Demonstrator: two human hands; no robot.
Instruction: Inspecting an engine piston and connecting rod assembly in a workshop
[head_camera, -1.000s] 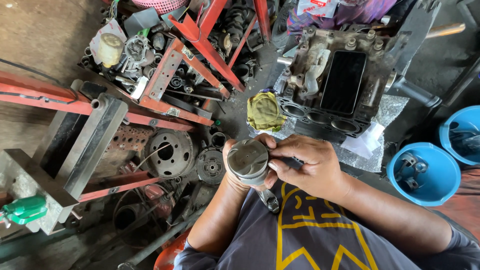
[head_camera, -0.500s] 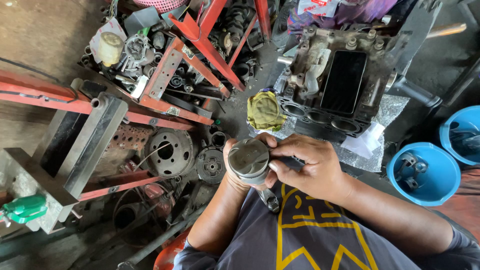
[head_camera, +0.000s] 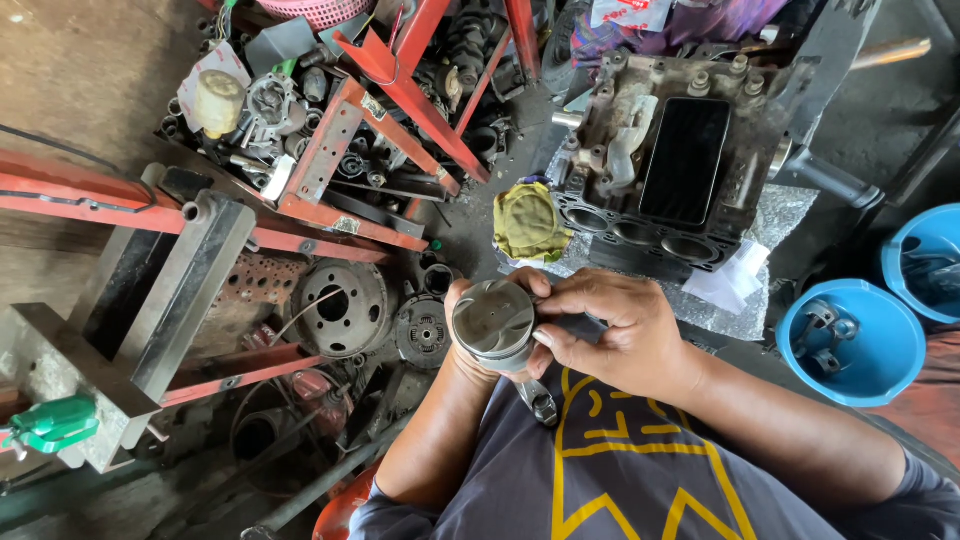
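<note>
Head view: nothing has shifted since a second ago; left hand (head_camera: 470, 335) cups the piston (head_camera: 493, 323) at centre, right hand (head_camera: 615, 335) pinching its side, engine block (head_camera: 670, 170) at one o'clock.

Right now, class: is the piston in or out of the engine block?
Out. Both hands, left hand and right hand, hold the piston clear of the engine block.

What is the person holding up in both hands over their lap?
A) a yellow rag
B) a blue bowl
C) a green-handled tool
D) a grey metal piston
D: both the left hand and the right hand wrap around a grey metal piston, while the yellow rag lies on the floor by the engine block.
</note>
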